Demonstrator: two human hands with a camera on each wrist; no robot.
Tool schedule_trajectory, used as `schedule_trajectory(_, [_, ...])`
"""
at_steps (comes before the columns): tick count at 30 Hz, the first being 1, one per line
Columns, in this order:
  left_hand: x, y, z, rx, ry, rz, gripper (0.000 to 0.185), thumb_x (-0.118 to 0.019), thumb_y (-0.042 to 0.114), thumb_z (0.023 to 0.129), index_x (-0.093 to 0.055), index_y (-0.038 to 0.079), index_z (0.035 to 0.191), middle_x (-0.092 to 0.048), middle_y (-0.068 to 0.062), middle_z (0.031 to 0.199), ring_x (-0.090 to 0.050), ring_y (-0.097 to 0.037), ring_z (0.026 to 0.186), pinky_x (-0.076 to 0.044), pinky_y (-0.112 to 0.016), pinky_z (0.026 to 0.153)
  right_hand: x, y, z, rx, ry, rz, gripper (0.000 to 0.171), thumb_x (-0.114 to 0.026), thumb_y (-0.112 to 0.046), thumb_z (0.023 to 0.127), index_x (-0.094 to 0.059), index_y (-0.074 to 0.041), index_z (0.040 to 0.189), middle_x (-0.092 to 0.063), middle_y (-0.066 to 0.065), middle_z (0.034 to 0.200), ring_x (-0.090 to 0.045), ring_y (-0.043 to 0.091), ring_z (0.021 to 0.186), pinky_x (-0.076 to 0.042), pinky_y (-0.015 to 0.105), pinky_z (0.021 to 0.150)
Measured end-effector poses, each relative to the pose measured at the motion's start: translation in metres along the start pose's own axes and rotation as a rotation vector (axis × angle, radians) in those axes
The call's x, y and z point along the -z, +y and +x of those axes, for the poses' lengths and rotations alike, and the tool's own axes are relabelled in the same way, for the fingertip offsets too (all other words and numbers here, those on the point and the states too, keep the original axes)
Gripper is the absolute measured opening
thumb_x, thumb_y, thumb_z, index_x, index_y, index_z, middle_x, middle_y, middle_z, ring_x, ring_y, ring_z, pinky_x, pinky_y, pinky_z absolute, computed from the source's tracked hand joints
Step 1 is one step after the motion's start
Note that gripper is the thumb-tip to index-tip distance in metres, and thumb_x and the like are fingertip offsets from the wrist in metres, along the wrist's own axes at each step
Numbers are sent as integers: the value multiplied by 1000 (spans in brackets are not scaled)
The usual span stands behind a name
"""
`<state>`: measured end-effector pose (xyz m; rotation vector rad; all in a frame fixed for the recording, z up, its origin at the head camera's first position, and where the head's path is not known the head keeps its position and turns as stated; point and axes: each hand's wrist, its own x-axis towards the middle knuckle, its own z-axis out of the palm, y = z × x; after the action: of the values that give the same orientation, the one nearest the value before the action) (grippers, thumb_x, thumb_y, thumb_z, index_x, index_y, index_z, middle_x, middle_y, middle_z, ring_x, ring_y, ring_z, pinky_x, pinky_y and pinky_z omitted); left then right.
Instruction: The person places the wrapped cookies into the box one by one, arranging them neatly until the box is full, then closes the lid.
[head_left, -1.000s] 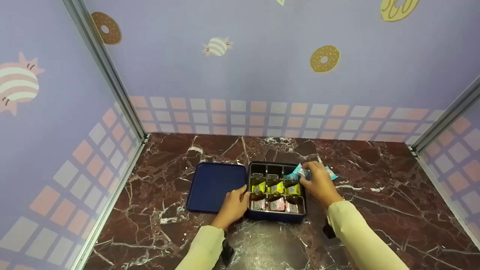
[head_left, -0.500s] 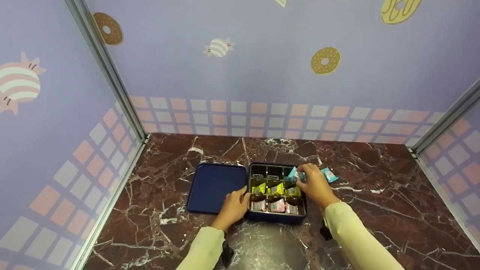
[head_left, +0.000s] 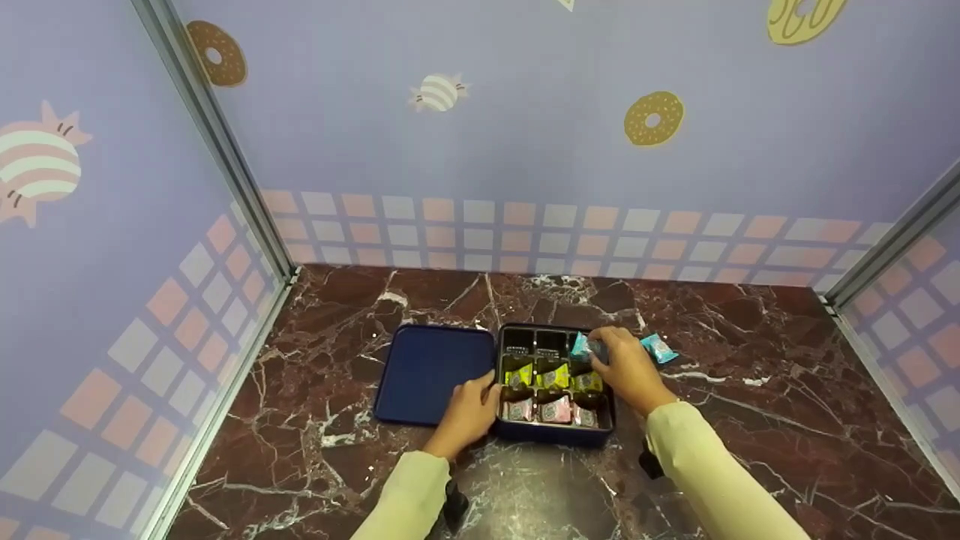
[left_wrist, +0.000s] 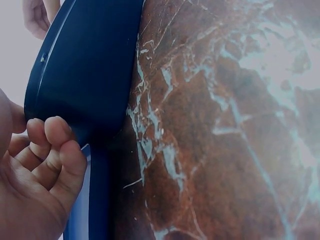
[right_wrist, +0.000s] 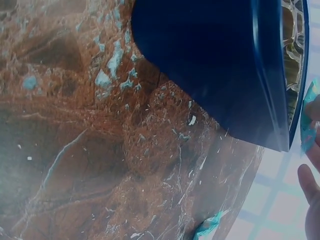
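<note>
In the head view, a dark blue box [head_left: 553, 433] with a divided insert stands on the marble top. Yellow-green packets [head_left: 553, 377] fill its middle row and pink packets [head_left: 556, 409] its front row. My left hand [head_left: 469, 411] holds the box's left edge; in the left wrist view its curled fingertips [left_wrist: 56, 131] touch the outer wall near a corner. Above the back right compartment, my right hand [head_left: 627, 369] pinches a light blue wrapped packet [head_left: 580, 346], partly hidden by the fingers. The right wrist view shows this packet [right_wrist: 308, 125] just beyond the box rim.
A flat dark blue lid [head_left: 435, 373] lies left of the box, close against it. Another light blue packet [head_left: 660, 349] lies on the marble top right of the box, behind my right hand. Patterned wall panels [head_left: 480, 150] enclose the back and sides.
My right hand has moved slightly left and lower with the light blue packet, into line with the back right compartment. My left hand has stayed at the box's edge.
</note>
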<state>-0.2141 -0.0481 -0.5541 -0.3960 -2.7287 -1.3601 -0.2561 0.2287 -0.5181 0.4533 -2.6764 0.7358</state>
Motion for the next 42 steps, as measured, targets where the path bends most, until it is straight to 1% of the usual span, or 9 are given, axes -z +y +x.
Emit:
schedule_trajectory(6, [1, 1, 0, 11, -12, 1, 40, -52, 15, 97, -56, -4, 131, -69, -21, 112, -66, -28, 101, -51, -45, 88, -2, -4, 0, 4, 1, -12, 23, -74, -5, 80, -65, -7, 101, -67, 14, 105, -59, 32, 102, -47, 47, 89])
schedule_trajectory(11, [2, 2, -1, 18, -25, -5, 40, -51, 17, 99, -54, -6, 132, -69, -21, 108, -66, -26, 97, -51, -44, 87, -4, -9, 1, -18, -8, -29, 22, -75, -8, 81, -66, -9, 101, -68, 12, 103, -60, 29, 98, -48, 46, 85])
schedule_trajectory(18, [1, 2, -1, 15, -13, -13, 40, -52, 16, 98, -56, -5, 131, -66, -23, 118, -65, -31, 106, -51, -46, 90, -7, -13, 6, -3, -20, -74, 21, -76, -10, 81, -66, -11, 101, -70, 8, 99, -55, 23, 87, -48, 41, 75])
schedule_trajectory(23, [0, 2, -1, 9, -2, -7, 39, -53, 14, 97, -56, -6, 130, -68, -23, 111, -66, -26, 97, -51, -45, 86, -10, -14, 8, 13, -31, -91, 22, -76, -8, 81, -67, -11, 101, -71, 7, 100, -54, 23, 87, -48, 40, 76])
schedule_trajectory(25, [0, 1, 0, 9, -3, -1, 39, -53, 14, 97, -56, -5, 130, -71, -22, 101, -65, -25, 93, -51, -44, 85, -11, -16, 9, 22, -24, -95, 22, -77, -8, 80, -67, -11, 100, -71, 7, 99, -54, 23, 87, -48, 40, 76])
schedule_trajectory(29, [1, 1, 0, 6, -1, 3, 39, -53, 14, 97, -57, -5, 130, -71, -20, 97, -65, -24, 90, -52, -43, 83, -15, -19, 12, 53, 2, -102, 22, -77, -7, 79, -67, -10, 98, -72, 7, 96, -54, 23, 83, -48, 39, 74])
schedule_trajectory(32, [2, 1, 1, 2, -2, -1, 39, -53, 15, 97, -57, -6, 129, -70, -22, 107, -66, -24, 91, -52, -43, 83, -18, -22, 14, 68, 13, -104, 21, -77, -6, 79, -67, -10, 97, -72, 7, 93, -53, 23, 81, -48, 40, 73])
schedule_trajectory(38, [1, 1, 0, 2, -4, -4, 39, -53, 15, 97, -57, -6, 129, -67, -22, 114, -67, -27, 99, -52, -44, 87, -23, -27, 15, 58, 13, -100, 20, -76, -8, 79, -67, -10, 97, -72, 6, 94, -55, 25, 83, -49, 44, 73])
schedule_trajectory(42, [1, 0, -1, 5, 4, -3, 39, -53, 16, 97, -58, -5, 129, -67, -22, 114, -67, -28, 99, -52, -45, 88, -26, -28, 16, 56, 20, -105, 21, -76, -8, 80, -68, -11, 99, -72, 5, 95, -56, 26, 84, -50, 44, 73])
